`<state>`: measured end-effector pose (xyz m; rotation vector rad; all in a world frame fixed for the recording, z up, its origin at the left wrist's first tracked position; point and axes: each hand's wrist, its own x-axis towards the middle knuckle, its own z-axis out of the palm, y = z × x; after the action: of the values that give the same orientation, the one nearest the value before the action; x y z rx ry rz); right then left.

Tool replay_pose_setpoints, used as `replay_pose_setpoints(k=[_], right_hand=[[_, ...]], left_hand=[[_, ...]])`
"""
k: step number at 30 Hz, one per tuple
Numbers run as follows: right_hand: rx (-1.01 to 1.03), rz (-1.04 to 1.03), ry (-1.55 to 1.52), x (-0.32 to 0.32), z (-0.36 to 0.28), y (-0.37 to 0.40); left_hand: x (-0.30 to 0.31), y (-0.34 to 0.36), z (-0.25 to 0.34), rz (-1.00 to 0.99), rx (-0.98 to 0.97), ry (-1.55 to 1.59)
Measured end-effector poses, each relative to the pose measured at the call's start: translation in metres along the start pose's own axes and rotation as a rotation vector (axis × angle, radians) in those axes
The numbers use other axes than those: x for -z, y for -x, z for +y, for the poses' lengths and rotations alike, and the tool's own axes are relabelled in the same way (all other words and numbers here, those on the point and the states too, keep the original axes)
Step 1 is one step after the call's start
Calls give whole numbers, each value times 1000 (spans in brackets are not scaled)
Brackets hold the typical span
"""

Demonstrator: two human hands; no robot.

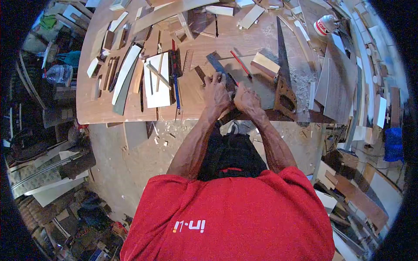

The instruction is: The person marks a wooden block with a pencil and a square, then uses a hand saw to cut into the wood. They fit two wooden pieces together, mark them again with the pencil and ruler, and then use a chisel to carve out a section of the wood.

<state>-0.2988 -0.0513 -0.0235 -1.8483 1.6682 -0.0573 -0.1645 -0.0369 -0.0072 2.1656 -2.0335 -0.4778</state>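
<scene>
At the front edge of the workbench, my left hand has its fingers bent over a flat blue-grey bar, pressing it against a dark wood piece. Close beside it, my right hand is closed around a red pencil, most of which the fingers cover. What lies under both hands is partly hidden. A second red pencil rests just beyond them. To the right sit a pale-topped wood block and a handsaw with a wooden handle.
Left on the bench are a white board with thin sticks on it, a blue-and-red bar clamp and several offcuts. A white bottle stands at the back right. Timber and scraps crowd the floor on both sides.
</scene>
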Motion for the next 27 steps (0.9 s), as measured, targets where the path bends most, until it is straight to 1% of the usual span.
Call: replay_pose_setpoints(k=[6,9,11,14,15,17,18,20,22,24,26,27], right_hand=[[-10,-74,-29,15,-12,4],[19,-18,-30,8,-10,4],[93,92,93,5,-10,5],[118,39,132,11,-10,9],[122,49,135,13,-7,6],[116,-46,135,10,5,17],[112,-57,131,15,4,30],[138,-105,67,34,2,46],[128,-66,101,20,17,45],[120,-35,139,22,15,49],[142,-111,104,31,11,51],[143,-116,108,28,12,54]], left_hand=[[-3,-2,0,24,1,-17],[-5,-1,-1,44,-6,-7],[-9,0,-2,111,-21,5],[-16,-3,-5,121,-20,-30],[-16,-9,-6,132,-24,-30],[-20,-9,-10,-8,-42,10],[-10,-2,-4,-20,-37,9],[13,1,9,-58,40,-37],[14,1,11,-59,44,-42],[10,0,9,-64,56,-42],[5,-2,5,-31,49,-5],[5,0,6,-32,53,0]])
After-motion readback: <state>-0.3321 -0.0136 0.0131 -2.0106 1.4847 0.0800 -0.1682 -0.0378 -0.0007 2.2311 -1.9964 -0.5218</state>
